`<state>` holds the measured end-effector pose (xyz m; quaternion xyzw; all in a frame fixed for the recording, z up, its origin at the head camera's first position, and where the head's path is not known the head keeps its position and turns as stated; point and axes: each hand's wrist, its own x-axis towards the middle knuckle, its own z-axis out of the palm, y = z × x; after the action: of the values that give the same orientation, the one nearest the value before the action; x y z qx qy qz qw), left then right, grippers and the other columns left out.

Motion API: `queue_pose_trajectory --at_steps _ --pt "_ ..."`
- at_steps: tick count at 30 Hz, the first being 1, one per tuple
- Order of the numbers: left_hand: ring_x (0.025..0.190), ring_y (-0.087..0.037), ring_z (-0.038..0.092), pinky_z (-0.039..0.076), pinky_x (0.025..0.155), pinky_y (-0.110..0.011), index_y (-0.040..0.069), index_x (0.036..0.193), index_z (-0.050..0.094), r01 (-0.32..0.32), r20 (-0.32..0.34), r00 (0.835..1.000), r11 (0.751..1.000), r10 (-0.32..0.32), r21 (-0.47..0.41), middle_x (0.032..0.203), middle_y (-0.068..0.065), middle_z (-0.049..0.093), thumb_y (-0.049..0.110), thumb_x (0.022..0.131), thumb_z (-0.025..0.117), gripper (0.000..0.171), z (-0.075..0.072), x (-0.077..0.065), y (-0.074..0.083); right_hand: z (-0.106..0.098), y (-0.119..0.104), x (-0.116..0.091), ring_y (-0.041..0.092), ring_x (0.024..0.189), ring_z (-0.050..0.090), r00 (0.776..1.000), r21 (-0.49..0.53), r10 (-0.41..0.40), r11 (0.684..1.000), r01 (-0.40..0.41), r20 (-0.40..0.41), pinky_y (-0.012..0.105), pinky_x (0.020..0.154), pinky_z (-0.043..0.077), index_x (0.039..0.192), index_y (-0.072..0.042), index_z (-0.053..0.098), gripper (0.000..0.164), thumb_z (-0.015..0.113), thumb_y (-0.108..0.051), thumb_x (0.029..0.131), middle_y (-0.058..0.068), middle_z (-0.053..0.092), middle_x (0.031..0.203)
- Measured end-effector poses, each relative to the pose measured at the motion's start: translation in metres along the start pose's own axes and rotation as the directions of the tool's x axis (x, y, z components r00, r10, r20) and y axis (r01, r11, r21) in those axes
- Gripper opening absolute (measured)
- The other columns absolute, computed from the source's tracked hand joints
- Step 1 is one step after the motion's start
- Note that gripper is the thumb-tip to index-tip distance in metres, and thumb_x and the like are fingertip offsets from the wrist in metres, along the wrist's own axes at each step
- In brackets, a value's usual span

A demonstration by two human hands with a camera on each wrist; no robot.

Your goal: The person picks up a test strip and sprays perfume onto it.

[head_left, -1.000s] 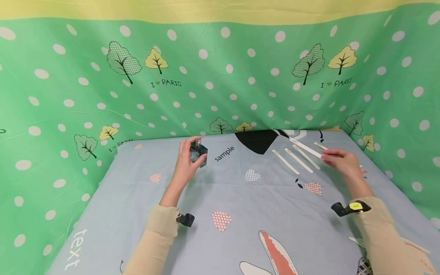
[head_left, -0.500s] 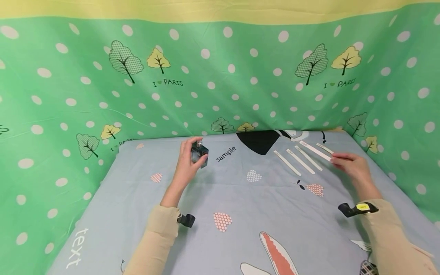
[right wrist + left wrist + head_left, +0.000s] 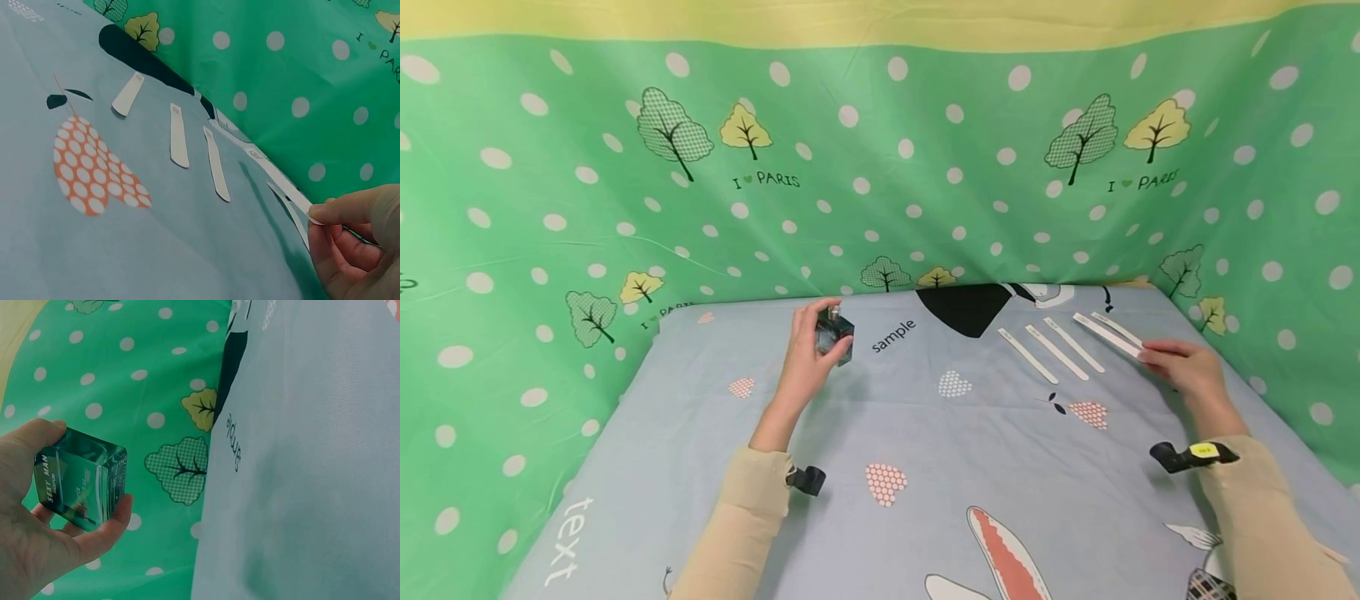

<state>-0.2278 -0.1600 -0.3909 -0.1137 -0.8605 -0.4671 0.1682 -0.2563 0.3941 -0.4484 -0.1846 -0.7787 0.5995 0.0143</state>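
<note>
My left hand (image 3: 805,350) grips a small dark, square glass perfume bottle (image 3: 81,478) above the cloth at the far left-centre, with the label "SEXY MAN" facing its wrist camera. A finger lies across the bottle's top by the sprayer. On the right, thumb and fingers of my right hand (image 3: 1191,372) pinch one end of a white perfume test strip (image 3: 284,181), held just over the cloth and pointing away to the left. Just beside the held strip lies another test strip (image 3: 1117,326). Farther left, three more strips (image 3: 1057,352) lie slanted side by side.
A blue-grey printed cloth (image 3: 820,517) with hearts and a rabbit covers the table. Green dotted curtains (image 3: 850,167) stand close behind its far edge and along both sides. Black wrist cameras (image 3: 807,480) sit on both sleeves.
My right hand has moved to the right with the pinched test strip, from above the row of strips to beside the rightmost one. The left hand keeps the bottle in place.
</note>
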Motion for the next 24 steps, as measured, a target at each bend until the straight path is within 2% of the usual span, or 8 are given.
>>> queue_pose_trajectory --at_steps 7,14,17,21,24 --pt "0.124 -0.039 0.05 0.049 0.103 -0.058 0.022 0.143 0.044 -0.006 -0.004 1.0 1.0 0.006 0.001 0.138 -0.02 0.039 0.011 0.092 0.071 0.058 -0.0003 0.0005 -0.0011 -0.0013 0.0048 0.0041 -0.009 0.062 0.062 0.999 0.024 0.039 0.999 -0.039 -0.029 0.012 0.058 0.054 0.066 -0.042 0.069 0.038 0.074 -0.011 0.088 -0.028 0.062 0.065" --pt "0.123 -0.038 0.05 0.049 0.103 -0.058 0.022 0.143 0.044 -0.007 -0.008 1.0 1.0 0.007 0.002 0.138 -0.02 0.04 0.011 0.092 0.071 0.059 -0.0001 0.0005 -0.0026 -0.0012 0.0077 0.0037 -0.007 0.06 0.064 0.999 0.071 0.042 0.997 -0.04 -0.031 0.013 0.058 0.055 0.065 -0.038 0.07 0.039 0.072 -0.006 0.087 -0.024 0.063 0.064" --pt "0.124 -0.038 0.05 0.049 0.103 -0.058 0.022 0.143 0.044 -0.011 -0.009 1.0 1.0 0.011 0.003 0.138 -0.02 0.04 0.012 0.092 0.071 0.058 0.0 0.0003 -0.003 -0.0012 0.0097 0.0049 -0.006 0.059 0.065 0.998 0.105 0.045 0.994 -0.041 -0.034 0.013 0.057 0.055 0.064 -0.037 0.07 0.039 0.073 -0.005 0.087 -0.023 0.064 0.063" --pt "0.123 -0.038 0.05 0.049 0.103 -0.058 0.021 0.143 0.044 -0.015 -0.009 1.0 1.0 0.015 0.001 0.138 -0.02 0.04 0.011 0.092 0.071 0.059 0.0003 0.0002 -0.003 -0.0014 0.0104 0.0046 -0.003 0.059 0.067 0.999 0.211 0.051 0.976 -0.046 -0.018 0.014 0.057 0.056 0.065 -0.032 0.073 0.038 0.073 0.0 0.086 -0.019 0.066 0.063" --pt "0.123 -0.038 0.05 0.05 0.102 -0.058 0.022 0.143 0.043 -0.012 -0.007 1.0 1.0 0.012 -0.003 0.138 -0.02 0.039 0.011 0.091 0.071 0.06 0.0007 0.0002 -0.0034 -0.0019 0.0102 0.0042 -0.003 0.059 0.067 0.998 0.225 0.061 0.973 -0.055 -0.017 0.014 0.058 0.057 0.065 -0.032 0.073 0.038 0.072 0.0 0.086 -0.019 0.066 0.065"
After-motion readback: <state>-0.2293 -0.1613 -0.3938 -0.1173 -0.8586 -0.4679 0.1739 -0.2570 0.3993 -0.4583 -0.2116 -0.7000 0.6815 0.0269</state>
